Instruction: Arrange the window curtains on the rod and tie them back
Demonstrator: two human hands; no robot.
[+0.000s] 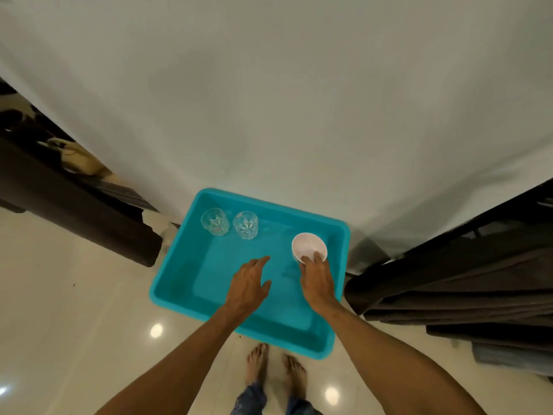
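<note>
A turquoise plastic tub [167, 283] stands on the floor against a white wall. Inside it are two clear cut glasses [215, 221] [245, 225] at the far left and a small white bowl [306, 245] at the right. My right hand [317, 280] grips the near rim of the bowl, fingers curled over its edge. Over the middle of the tub hovers my left hand [250, 284], fingers relaxed and holding nothing. Dark curtain fabric [466, 283] hangs bunched at the right.
A dark wooden piece of furniture [74, 202] juts in from the left, with a cream bag [77, 157] behind it. The glossy tiled floor [74, 324] spreads to the left. My bare feet [275, 372] stand just in front of the tub.
</note>
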